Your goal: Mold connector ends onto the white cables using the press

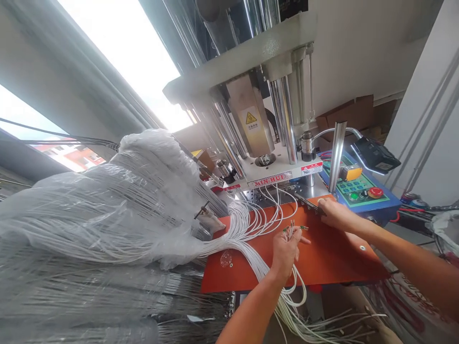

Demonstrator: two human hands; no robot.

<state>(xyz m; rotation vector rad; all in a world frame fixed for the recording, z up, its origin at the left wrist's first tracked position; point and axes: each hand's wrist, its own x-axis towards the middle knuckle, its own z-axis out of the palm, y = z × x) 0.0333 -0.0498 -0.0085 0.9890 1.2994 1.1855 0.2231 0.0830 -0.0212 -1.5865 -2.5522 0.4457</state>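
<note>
White cables run in a thick bundle across the orange work surface. My left hand is closed around several of these cables; their small green-tipped ends stick out above the fingers. To the right, my right hand grips the near end of a dark metal strip, which reaches back under the press. A few cables loop from my left side into the front of the press. The fingertips of my right hand are partly hidden.
Plastic-wrapped cables pile up at the left. A blue control box with a red emergency button stands at the right, beside an upright metal post and a black lamp. Loose cables hang below the front edge.
</note>
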